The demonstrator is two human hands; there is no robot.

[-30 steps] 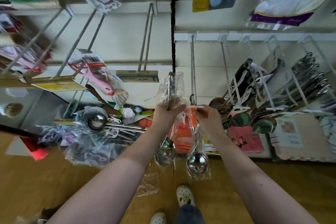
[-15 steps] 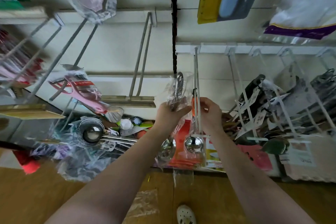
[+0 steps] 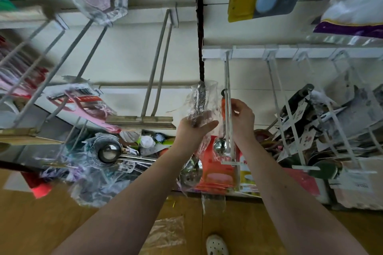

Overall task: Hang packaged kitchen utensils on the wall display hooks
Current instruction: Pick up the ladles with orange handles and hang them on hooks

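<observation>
The pale wall panel (image 3: 128, 58) fills the upper view, and out of it, at the centre, juts the white wire hook (image 3: 227, 97) that serves as landmark. Below the hook lies the wooden floor (image 3: 41, 223). Low and well to the left of the hook sits a heap of bagged utensils (image 3: 99, 163), and to its right hang black-handled knives (image 3: 298, 98) on neighbouring white hooks. Left of the hook, a grey hook (image 3: 157, 72) with a label strip at its tip sticks out from the wall. The orange-handled ladle (image 3: 220, 147), in clear plastic, hangs right against the hook with its bowl down near the hook's tip; whether its wrapper is threaded onto the wire is hard to make out. The steel ladle (image 3: 200, 99), also bagged, stands upright just left of the hook. The left hand (image 3: 193, 128) grips this steel ladle mid-handle, fingers (image 3: 209, 125) wrapped round the plastic. The right hand (image 3: 242, 120) is at the hook's right side, its fingers (image 3: 234, 107) pinching the orange-handled ladle's packaging close beside the wire. A white shoe (image 3: 216, 244) shows far below the hook.
</observation>
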